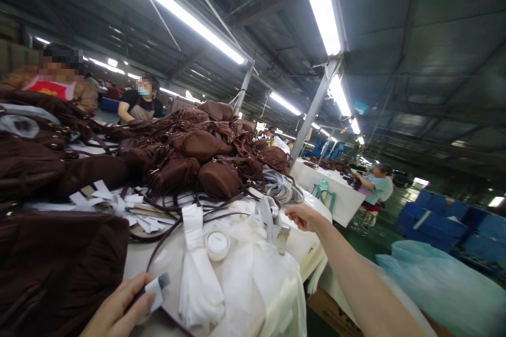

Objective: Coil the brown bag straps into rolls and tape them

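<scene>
At the lower left, my left hand pinches a small white card-like piece between thumb and fingers. A darker, see-through bit sticks out from its far end. My right hand is raised at the table's right side with its fingers curled closed. Whatever it may hold is too small or hidden to make out. Close to its fingertips stands a grey, roll-like thing, probably tape. Between my hands lie crumpled white sheeting, a folded white strip and a small round white tub.
Brown bags with straps are heaped across the table, and a large brown bag lies near left. White paper strips are scattered before the heap. Co-workers sit beyond. Blue crates and a greenish plastic bag are at right.
</scene>
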Motion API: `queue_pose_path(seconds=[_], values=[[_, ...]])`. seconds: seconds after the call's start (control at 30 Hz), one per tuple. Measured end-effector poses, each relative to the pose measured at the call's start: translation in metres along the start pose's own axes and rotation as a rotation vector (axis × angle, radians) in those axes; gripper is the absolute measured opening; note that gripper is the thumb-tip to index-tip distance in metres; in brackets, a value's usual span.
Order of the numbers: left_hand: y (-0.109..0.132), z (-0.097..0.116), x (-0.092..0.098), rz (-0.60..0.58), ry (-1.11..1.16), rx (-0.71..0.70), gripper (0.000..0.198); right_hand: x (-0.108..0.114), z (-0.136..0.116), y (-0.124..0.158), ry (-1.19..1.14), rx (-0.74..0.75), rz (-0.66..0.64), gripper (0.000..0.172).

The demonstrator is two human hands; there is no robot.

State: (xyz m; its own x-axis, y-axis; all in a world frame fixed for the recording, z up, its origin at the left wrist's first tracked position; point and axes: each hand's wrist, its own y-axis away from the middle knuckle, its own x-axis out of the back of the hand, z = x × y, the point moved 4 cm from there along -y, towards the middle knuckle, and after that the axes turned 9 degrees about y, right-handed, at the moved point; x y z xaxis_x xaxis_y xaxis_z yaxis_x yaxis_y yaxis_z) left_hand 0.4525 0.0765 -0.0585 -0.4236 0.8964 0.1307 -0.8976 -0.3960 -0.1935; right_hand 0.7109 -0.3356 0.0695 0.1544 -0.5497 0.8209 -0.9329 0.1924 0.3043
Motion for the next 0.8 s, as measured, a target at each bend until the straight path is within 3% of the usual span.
queue_pose_path(seconds=[0.17, 0.3, 0.37, 0.43, 0.47, 0.5, 0.57, 0.6, 0.67, 0.73, 0.8], values=[[0.000, 0.024, -0.002, -0.117, 0.131, 0.064, 0.052, -0.036, 0.043, 0.033, 0.048, -0.002, 0.120, 0.028], [0.004, 0.030, -0.001, -0.066, 0.222, 0.100, 0.046, -0.060, 0.050, 0.060, 0.088, 0.113, 0.229, 0.014], [0.007, 0.033, -0.004, -0.042, 0.225, 0.083, 0.043, -0.064, 0.030, 0.080, 0.067, 0.244, 0.269, 0.028], [0.007, 0.035, -0.007, -0.018, 0.198, 0.055, 0.039, -0.070, -0.005, 0.109, -0.006, 0.426, 0.279, 0.025], [0.006, 0.034, -0.009, -0.014, 0.196, 0.047, 0.038, -0.077, -0.028, 0.129, -0.114, 0.601, 0.247, 0.023], [0.006, 0.034, -0.010, 0.006, 0.191, 0.039, 0.037, -0.089, -0.050, 0.151, -0.207, 0.757, 0.131, 0.024], [0.006, 0.031, -0.011, 0.031, 0.169, 0.033, 0.034, -0.128, -0.085, 0.196, -0.272, 0.909, -0.187, 0.027], [0.007, 0.030, -0.011, 0.040, 0.154, 0.031, 0.032, -0.151, -0.097, 0.215, -0.278, 0.941, -0.319, 0.026], [0.010, 0.028, -0.010, 0.045, 0.131, 0.021, 0.028, -0.193, -0.111, 0.238, -0.307, 0.947, -0.425, 0.025], [0.012, 0.028, -0.010, 0.039, 0.127, 0.000, 0.025, -0.224, -0.116, 0.240, -0.325, 0.934, -0.388, 0.023], [0.013, 0.028, -0.009, 0.034, 0.132, -0.018, 0.022, -0.241, -0.116, 0.233, -0.326, 0.918, -0.312, 0.022]])
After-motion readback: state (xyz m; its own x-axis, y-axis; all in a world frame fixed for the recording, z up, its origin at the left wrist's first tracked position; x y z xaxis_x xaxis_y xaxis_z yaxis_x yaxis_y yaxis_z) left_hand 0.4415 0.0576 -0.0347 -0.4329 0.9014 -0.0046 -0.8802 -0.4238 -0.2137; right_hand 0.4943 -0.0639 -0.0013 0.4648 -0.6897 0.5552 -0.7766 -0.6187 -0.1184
